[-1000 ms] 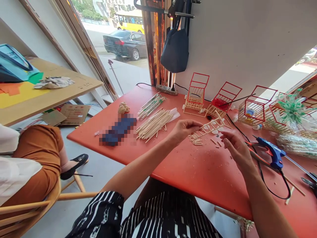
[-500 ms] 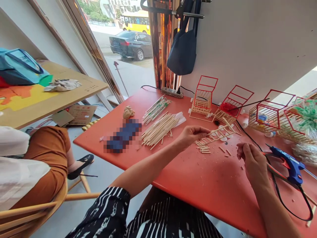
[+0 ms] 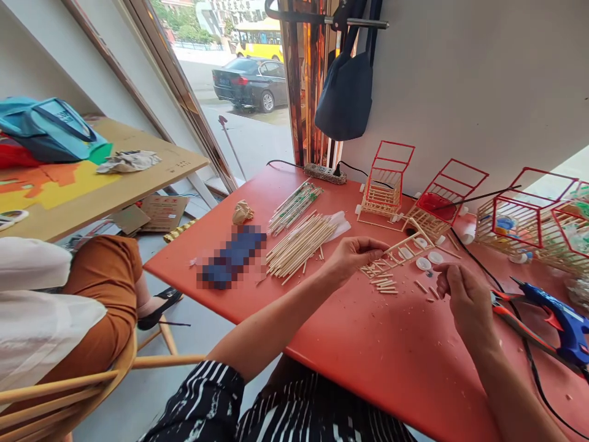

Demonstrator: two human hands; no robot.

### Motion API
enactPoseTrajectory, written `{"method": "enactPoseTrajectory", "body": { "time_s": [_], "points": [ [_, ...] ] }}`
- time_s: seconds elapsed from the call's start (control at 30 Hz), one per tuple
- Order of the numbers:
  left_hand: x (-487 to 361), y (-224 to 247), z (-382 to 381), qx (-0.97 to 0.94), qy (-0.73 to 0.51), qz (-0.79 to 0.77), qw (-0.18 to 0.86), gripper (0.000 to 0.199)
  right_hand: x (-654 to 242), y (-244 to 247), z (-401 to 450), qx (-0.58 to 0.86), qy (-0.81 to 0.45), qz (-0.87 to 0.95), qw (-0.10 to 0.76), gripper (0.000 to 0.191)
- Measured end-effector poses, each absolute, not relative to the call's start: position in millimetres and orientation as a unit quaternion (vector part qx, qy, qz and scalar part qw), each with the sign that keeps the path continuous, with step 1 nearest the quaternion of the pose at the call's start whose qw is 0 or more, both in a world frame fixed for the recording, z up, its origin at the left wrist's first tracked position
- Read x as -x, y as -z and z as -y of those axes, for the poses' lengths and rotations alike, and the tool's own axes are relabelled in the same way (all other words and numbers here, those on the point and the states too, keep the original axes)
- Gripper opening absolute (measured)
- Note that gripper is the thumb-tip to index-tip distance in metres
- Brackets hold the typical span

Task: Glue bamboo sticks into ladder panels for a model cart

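Wooden frame (image 3: 402, 243) juts from outstretched left grip (image 3: 354, 255).

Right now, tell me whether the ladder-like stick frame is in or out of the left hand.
In: the left hand pinches the ladder-like stick frame near one end, between thumb and fingers.

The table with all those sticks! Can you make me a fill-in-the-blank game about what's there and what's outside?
1. The person's ____ hand holds the small stick frame.
2. The body of the glue gun is coloured ____.
3. The stick models along the wall have tops coloured ____.
4. Outside, behind the dark car, is a yellow ____.

Missing words: left; blue; red; bus.
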State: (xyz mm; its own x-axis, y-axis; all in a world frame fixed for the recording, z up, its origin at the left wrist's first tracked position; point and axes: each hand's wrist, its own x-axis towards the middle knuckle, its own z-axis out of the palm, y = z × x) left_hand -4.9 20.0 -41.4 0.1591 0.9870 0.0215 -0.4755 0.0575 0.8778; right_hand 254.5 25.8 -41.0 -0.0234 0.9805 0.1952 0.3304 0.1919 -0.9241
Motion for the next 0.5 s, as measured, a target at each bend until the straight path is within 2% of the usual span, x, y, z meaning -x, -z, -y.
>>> {"method": "enactPoseTrajectory", "body": {
  "time_s": [0.27,0.5],
  "points": [
    [8.3,46.3,-19.4,-0.404,-0.529,-0.349,0.66,0.04,-247.6,41.6,-7.3,0.516,-0.383,0.605,0.47,0.044],
    [8.1,43.9,-14.1,-0.394,-0.514,-0.372,0.665,0.037,-244.5,36.0,-1.6,0.508,-0.399,0.591,0.483,0.052]
  ]
}}
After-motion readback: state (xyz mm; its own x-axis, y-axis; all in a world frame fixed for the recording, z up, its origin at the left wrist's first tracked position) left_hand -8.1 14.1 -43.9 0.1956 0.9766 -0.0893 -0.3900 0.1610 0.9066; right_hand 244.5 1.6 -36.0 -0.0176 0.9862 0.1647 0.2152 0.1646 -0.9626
